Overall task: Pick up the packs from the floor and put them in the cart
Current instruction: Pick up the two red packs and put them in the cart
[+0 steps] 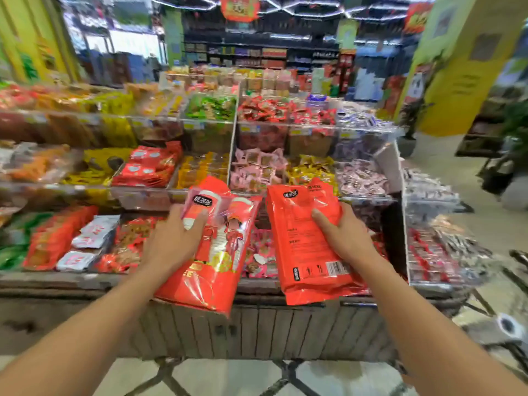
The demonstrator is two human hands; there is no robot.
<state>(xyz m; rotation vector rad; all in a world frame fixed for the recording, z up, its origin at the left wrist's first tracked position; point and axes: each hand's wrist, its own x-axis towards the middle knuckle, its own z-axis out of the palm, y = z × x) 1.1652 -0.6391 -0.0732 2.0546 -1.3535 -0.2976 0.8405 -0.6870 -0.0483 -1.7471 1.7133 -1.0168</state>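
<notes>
I hold two long red packs up in front of a snack display. My left hand [174, 235] grips one red pack [220, 258] by its upper left edge; its printed front with cups faces me. My right hand [343, 238] grips the other red pack [303, 247] near its middle; its back with a barcode faces me. Both packs hang tilted, their lower ends over the wooden front of the display. Part of a metal cart frame [511, 332] shows at the right edge, low down, blurred.
A tiered display stand [257, 327] with clear bins of wrapped snacks fills the view ahead. Tiled floor [228, 378] lies below. A yellow pillar [457, 67] and potted plants stand at the right; shelves line the back.
</notes>
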